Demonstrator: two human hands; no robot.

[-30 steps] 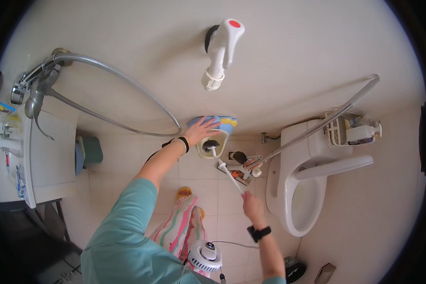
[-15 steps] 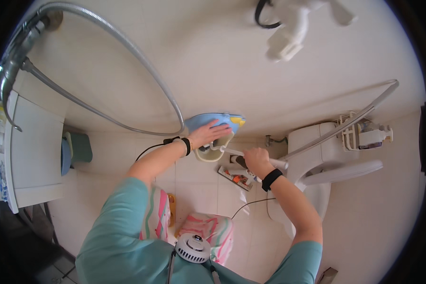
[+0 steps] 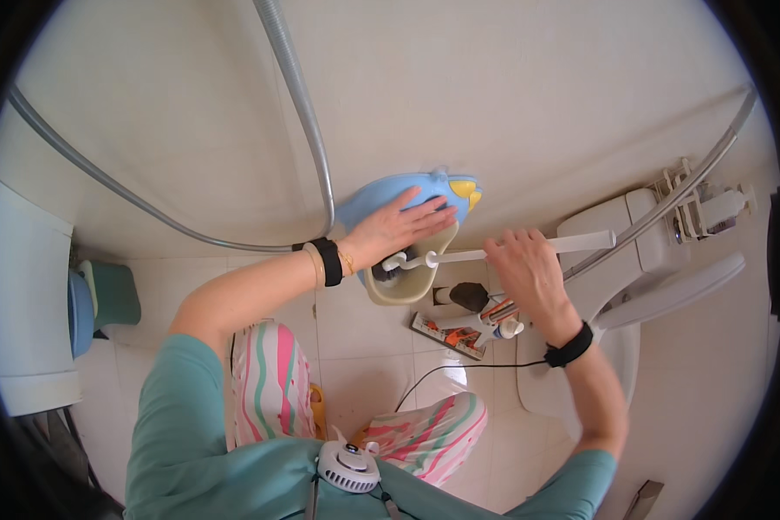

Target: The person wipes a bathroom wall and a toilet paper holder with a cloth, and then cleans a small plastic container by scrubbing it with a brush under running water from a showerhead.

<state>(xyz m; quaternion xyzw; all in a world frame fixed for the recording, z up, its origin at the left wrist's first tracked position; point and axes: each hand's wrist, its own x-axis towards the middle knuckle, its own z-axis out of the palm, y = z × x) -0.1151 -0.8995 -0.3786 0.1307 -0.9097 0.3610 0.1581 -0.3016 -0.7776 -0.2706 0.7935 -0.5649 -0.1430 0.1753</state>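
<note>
A blue child's urinal (image 3: 380, 198), with yellow parts at its right end and a cream bowl (image 3: 403, 295), stands against the wall. My left hand (image 3: 396, 232) lies across the blue part, fingers stretched out and apart. The white handle (image 3: 581, 243) of a long brush slants leftwards into the bowl. Around that handle my right hand (image 3: 529, 273) is closed. The dark brush head (image 3: 390, 264) sits inside the bowl, partly hidden by the rim and my left hand.
Metal hoses (image 3: 308, 113) loop in front of the wall at left. A toilet (image 3: 611, 230) with a raised lid stands at right, near a wire rack (image 3: 689, 208). Between it and my knees lie a floor squeegee (image 3: 446, 336) and a white bottle (image 3: 510, 328). A green bin (image 3: 113, 293) stands left.
The view has shifted lower and closer to the urinal. My right hand has moved right along with the brush handle, while my left hand stays on the blue part.
</note>
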